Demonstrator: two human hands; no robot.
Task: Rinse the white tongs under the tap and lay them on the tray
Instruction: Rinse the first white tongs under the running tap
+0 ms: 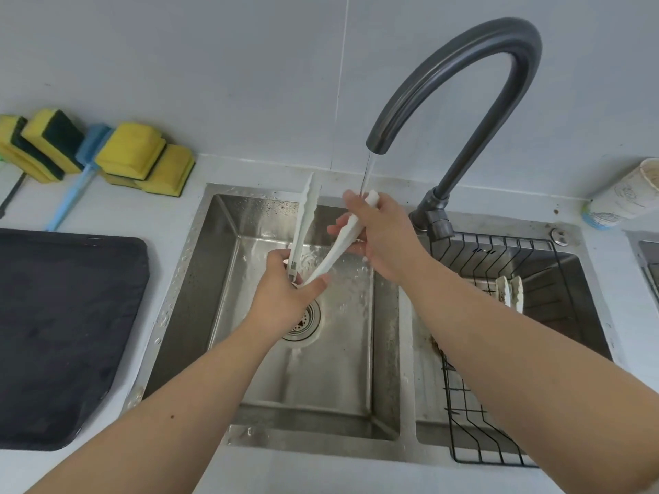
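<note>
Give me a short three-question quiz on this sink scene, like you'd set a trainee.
1. True or false: water runs from the dark grey curved metal tap.
2. The left hand grips the white plastic tongs at: A. a tip; B. the hinge end; C. mid-arm.
3. Fill in: the flat black tray lies to the ___ of the stainless steel sink.
Key: 1 true; 2 B; 3 left.
</note>
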